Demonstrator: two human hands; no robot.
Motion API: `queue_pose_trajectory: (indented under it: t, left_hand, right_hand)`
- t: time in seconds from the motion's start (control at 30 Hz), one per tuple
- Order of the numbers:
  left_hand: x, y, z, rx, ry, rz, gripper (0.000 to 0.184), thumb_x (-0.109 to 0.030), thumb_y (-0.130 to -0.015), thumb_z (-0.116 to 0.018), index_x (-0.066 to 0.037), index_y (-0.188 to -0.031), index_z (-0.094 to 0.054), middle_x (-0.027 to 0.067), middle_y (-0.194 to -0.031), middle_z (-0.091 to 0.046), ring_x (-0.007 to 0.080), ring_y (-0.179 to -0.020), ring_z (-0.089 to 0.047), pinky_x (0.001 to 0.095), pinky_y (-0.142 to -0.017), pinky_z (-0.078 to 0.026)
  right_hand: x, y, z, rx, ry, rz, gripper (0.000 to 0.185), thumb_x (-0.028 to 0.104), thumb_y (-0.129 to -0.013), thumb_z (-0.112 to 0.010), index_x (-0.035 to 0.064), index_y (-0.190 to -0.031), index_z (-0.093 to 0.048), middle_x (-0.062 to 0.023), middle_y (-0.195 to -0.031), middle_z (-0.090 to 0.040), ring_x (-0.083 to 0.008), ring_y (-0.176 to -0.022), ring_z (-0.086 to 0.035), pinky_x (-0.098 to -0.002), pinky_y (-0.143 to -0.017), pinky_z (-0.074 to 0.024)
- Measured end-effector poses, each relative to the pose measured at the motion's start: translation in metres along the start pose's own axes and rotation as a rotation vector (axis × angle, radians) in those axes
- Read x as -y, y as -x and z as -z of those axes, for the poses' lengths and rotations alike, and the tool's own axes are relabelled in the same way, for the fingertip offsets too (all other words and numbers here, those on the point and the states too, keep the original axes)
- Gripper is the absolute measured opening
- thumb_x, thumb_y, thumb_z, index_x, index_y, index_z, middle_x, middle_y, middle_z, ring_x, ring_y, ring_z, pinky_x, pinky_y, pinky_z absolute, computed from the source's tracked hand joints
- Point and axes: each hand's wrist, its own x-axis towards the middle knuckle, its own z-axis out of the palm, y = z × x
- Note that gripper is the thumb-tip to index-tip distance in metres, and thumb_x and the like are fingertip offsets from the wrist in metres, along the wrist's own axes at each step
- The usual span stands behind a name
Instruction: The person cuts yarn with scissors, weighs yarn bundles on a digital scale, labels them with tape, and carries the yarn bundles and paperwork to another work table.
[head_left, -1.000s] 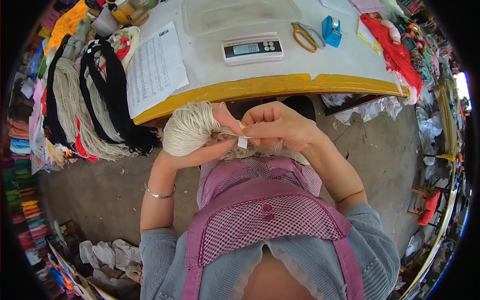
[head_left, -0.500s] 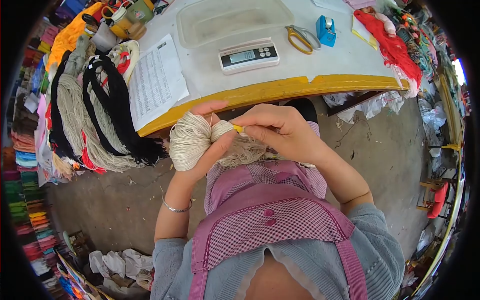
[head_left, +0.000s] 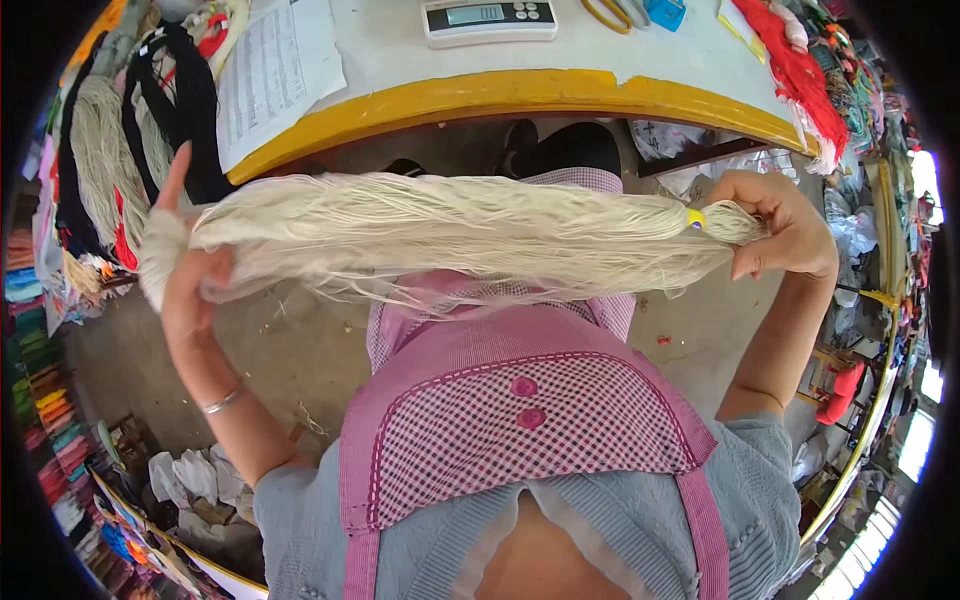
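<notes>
A long skein of cream yarn [head_left: 460, 225] is stretched sideways between my two hands, above my lap and in front of the table edge. My left hand [head_left: 195, 265] holds its left end, with yarn looped around it and one finger pointing up; this hand is partly blurred. At the right end, my right hand [head_left: 785, 225] grips the skein just beyond a yellow tie [head_left: 695, 218]. Loose strands hang along the lower side of the skein.
On the table [head_left: 400, 105] lie a digital scale [head_left: 490, 20], scissors [head_left: 610, 12], a blue tape dispenser [head_left: 665, 12], a printed sheet [head_left: 280, 80], black yarn [head_left: 185, 100] at the left and red yarn [head_left: 800, 80] at the right. White bags [head_left: 195, 478] sit lower left.
My hands have moved far apart, left and right. The yarn, bunched over my left hand before, is now drawn out lengthwise between them. The table has shifted upward in view.
</notes>
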Motion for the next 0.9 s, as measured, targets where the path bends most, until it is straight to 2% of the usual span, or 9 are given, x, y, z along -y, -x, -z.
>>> queue_pose_trajectory:
  t: [0.17, 0.23, 0.33, 0.43, 0.5, 0.6, 0.67, 0.8, 0.9]
  left_hand:
    - [-0.008, 0.028, 0.017, 0.046, -0.059, -0.018, 0.085, 0.001, -0.061, -0.051, 0.006, -0.143, -0.029, -0.0042, -0.057, -0.047, 0.0041, -0.045, -0.037, 0.0177, -0.045, -0.030]
    - [-0.007, 0.029, 0.029, 0.020, -0.143, 0.014, 0.082, -0.002, -0.065, -0.055, 0.006, -0.143, -0.030, -0.0045, -0.059, -0.048, 0.0041, -0.050, -0.043, 0.0169, -0.048, -0.033]
    - [0.005, 0.028, 0.040, -0.063, -0.109, -0.104, 0.083, -0.006, -0.065, -0.059, 0.004, -0.143, -0.031, -0.0045, -0.066, -0.052, 0.0050, -0.059, -0.049, 0.0157, -0.053, -0.038]
    - [0.008, 0.025, 0.052, -0.242, -0.080, -0.135, 0.075, -0.005, -0.068, -0.057, 0.003, -0.141, -0.037, -0.0010, -0.077, -0.058, 0.0068, -0.066, -0.053, 0.0168, -0.061, -0.045]
    - [0.001, 0.027, 0.054, -0.356, 0.090, -0.090, 0.075, -0.004, -0.072, -0.055, -0.002, -0.144, -0.034, 0.0019, -0.085, -0.058, 0.0091, -0.077, -0.055, 0.0193, -0.075, -0.046]
    - [0.040, 0.038, 0.121, -0.198, -0.131, -0.010, 0.072, -0.005, -0.076, -0.056, -0.006, -0.145, -0.035, 0.0030, -0.099, -0.059, 0.0105, -0.091, -0.057, 0.0215, -0.071, -0.044]
    - [0.040, 0.044, 0.097, -0.239, -0.149, 0.036, 0.070, -0.004, -0.076, -0.059, -0.002, -0.143, -0.037, 0.0108, -0.112, -0.059, 0.0144, -0.091, -0.057, 0.0220, -0.070, -0.044]
    - [0.059, 0.038, 0.105, -0.394, 0.137, -0.102, 0.058, -0.015, -0.090, -0.060, 0.000, -0.141, -0.036, 0.0131, -0.112, -0.058, 0.0160, -0.089, -0.061, 0.0281, -0.079, -0.049]
    - [0.001, 0.030, 0.026, 0.070, 0.471, -0.090, 0.063, -0.040, -0.098, -0.043, 0.007, -0.139, -0.030, 0.0222, -0.113, -0.059, 0.0228, -0.088, -0.065, 0.0273, -0.066, -0.057]
  right_hand:
    - [-0.010, 0.003, 0.001, 0.105, 0.208, -0.103, 0.027, 0.010, -0.066, -0.082, -0.0022, -0.077, -0.060, -0.0060, -0.066, -0.061, -0.0091, -0.052, -0.056, -0.0243, -0.045, -0.0418]
    - [-0.026, 0.001, 0.001, 0.008, 0.212, 0.749, 0.026, 0.010, -0.063, -0.083, 0.0025, -0.072, -0.060, -0.0049, -0.063, -0.061, -0.0155, -0.055, -0.059, -0.0288, -0.049, -0.0457]
    - [-0.024, -0.012, -0.012, 0.397, -0.812, 1.218, 0.029, 0.014, -0.061, -0.086, 0.0101, -0.080, -0.064, -0.0077, -0.065, -0.067, -0.0118, -0.056, -0.062, -0.0254, -0.041, -0.0408]
    - [-0.035, 0.037, 0.005, -0.180, -0.170, 0.872, 0.041, 0.027, -0.059, -0.084, 0.0051, -0.086, -0.063, -0.0027, -0.057, -0.059, -0.0137, -0.043, -0.052, -0.0240, -0.041, -0.0331]
    - [-0.003, 0.055, 0.031, 0.032, 0.387, 0.334, 0.033, 0.024, -0.063, -0.081, -0.0014, -0.072, -0.063, -0.0004, -0.052, -0.053, -0.0091, -0.041, -0.049, -0.0246, -0.039, -0.0299]
    - [-0.024, 0.059, 0.038, -0.187, 0.257, -0.265, 0.031, 0.022, -0.074, -0.079, -0.0025, -0.087, -0.066, 0.0011, -0.067, -0.060, -0.0088, -0.050, -0.054, -0.0253, -0.045, -0.0390]
    - [-0.076, 0.044, 0.030, -0.028, 0.228, -0.223, 0.042, 0.028, -0.075, -0.078, 0.0000, -0.103, -0.065, -0.0053, -0.084, -0.066, -0.0190, -0.072, -0.064, -0.0302, -0.064, -0.0498]
    - [-0.101, -0.009, -0.024, 0.021, 0.775, 0.098, 0.062, 0.025, -0.071, -0.080, 0.0029, -0.124, -0.057, -0.0145, -0.118, -0.062, -0.0312, -0.109, -0.059, -0.0369, -0.092, -0.0465]
    - [-0.045, -0.063, -0.059, -0.107, 0.560, 0.215, 0.071, 0.013, -0.069, -0.078, 0.0047, -0.132, -0.048, -0.0140, -0.123, -0.059, -0.0294, -0.113, -0.057, -0.0359, -0.096, -0.0444]
